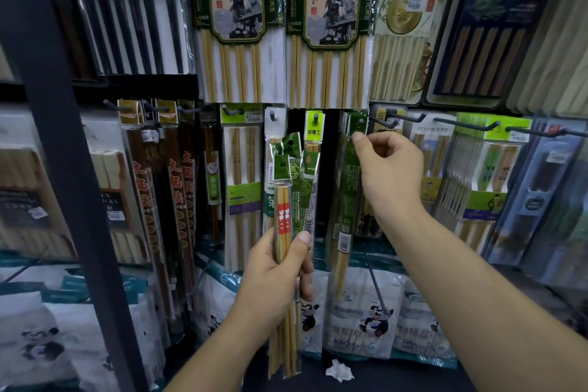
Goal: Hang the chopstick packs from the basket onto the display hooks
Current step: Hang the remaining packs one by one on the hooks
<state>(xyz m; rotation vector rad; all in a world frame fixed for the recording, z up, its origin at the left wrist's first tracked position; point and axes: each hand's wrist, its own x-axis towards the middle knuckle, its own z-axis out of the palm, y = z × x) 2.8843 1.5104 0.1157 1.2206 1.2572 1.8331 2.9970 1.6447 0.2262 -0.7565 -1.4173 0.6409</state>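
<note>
Left hand (276, 274) grips the bundle of chopstick packs (286, 194) upright at centre frame, hang-holes topmost. Right hand (391, 169) pinches the header of a green pack (348, 200) at the display hook (360, 122), just right of the bundle. Long axes are vertical. The right hand is nearer the hook.

Narrow dark gap (330, 175) between hanging packs (347, 200); upright post (60, 153) bars left side.

Bundle of green-topped chopstick packs (288, 200) upright, left of another green pack (345, 200) hanging vertical
</note>
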